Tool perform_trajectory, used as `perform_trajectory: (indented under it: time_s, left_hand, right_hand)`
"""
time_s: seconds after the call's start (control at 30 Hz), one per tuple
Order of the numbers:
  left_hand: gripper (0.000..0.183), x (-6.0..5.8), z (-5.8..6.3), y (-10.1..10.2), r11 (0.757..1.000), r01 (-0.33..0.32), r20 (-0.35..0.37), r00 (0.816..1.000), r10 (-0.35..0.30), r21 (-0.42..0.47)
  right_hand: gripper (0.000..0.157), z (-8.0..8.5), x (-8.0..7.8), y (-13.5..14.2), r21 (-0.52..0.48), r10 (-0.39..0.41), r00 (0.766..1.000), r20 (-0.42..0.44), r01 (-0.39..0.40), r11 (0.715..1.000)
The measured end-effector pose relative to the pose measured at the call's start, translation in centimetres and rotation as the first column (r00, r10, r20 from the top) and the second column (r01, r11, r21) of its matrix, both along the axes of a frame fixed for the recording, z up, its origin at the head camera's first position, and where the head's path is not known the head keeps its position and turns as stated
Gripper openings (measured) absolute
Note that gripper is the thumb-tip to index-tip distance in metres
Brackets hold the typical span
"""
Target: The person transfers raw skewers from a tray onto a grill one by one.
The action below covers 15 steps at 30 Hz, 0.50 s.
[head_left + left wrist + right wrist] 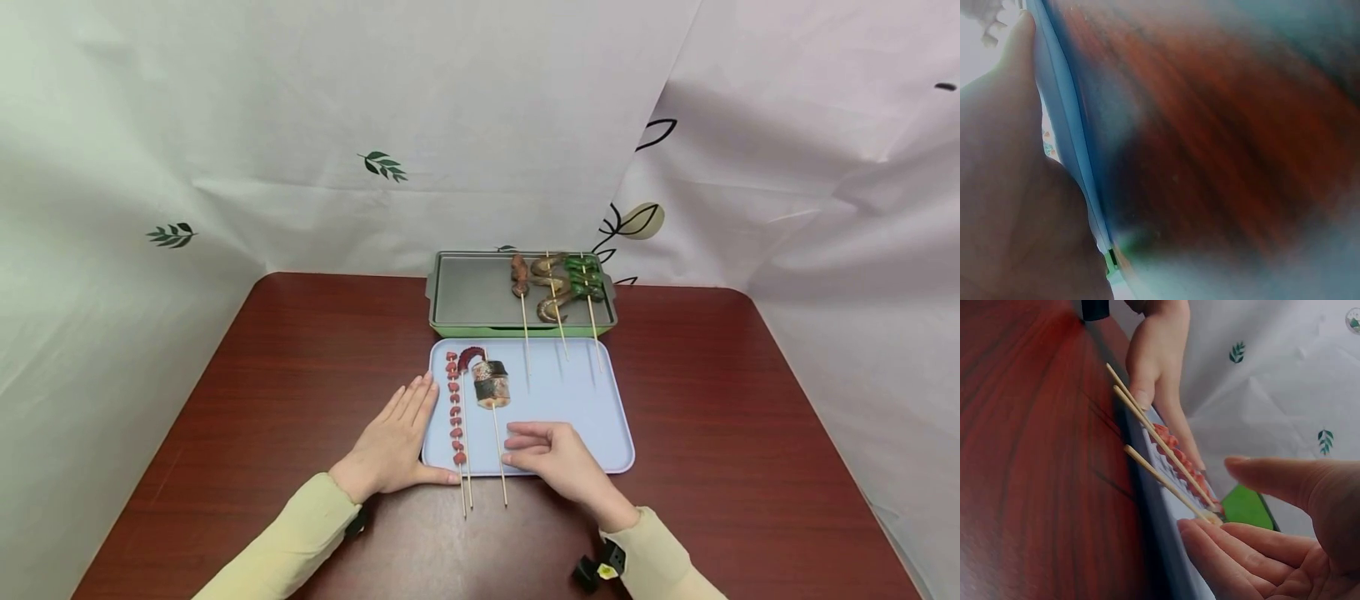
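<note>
My left hand (396, 435) lies flat with straight fingers along the left side of a light-blue tray (570, 408), its thumb at the front left corner. On the tray's left part lie a skewer of small red pieces (455, 410), a skewer with a dark-red curled tentacle (471, 357) and a skewer with a thick pale roll banded in black (491, 384). Their bare sticks stick out past the front rim. Just right of the roll's stick hovers my right hand (561, 460), thumb and fingers apart in the right wrist view (1272, 531), with nothing between them.
Behind the tray stands a green-sided grey grill pan (472, 292). On its right side are a brown meat skewer (519, 275), a shrimp skewer (551, 287) and a green pepper skewer (584, 277), their sticks reaching over the tray. A reddish-brown table (322, 350) meets white cloth behind.
</note>
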<state>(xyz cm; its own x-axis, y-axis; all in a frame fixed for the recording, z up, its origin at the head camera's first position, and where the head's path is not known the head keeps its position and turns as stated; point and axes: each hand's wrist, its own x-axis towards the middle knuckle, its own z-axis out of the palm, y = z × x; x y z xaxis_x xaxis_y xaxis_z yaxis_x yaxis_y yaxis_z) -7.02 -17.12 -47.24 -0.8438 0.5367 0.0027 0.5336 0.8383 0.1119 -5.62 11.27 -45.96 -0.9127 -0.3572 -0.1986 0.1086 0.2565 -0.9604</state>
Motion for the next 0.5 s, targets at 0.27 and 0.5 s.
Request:
perform_trajectory:
  time_s: [0.27,0.5]
  left_hand:
    - [0.132,0.0,-0.1,0.0,1.0,0.004,-0.015,1.0,-0.004,0.003]
    - [0.132,0.0,0.0,-0.1,1.0,0.002,-0.014,1.0,-0.002,0.0]
  right_hand:
    - [0.055,-0.4,0.4,-0.6,0.011,0.004,0.999,-0.044,-0.004,1.0]
    - [0.052,-0.8,0.5,-1.1,0.058,0.001,0.996,-0.088,0.004,0.998]
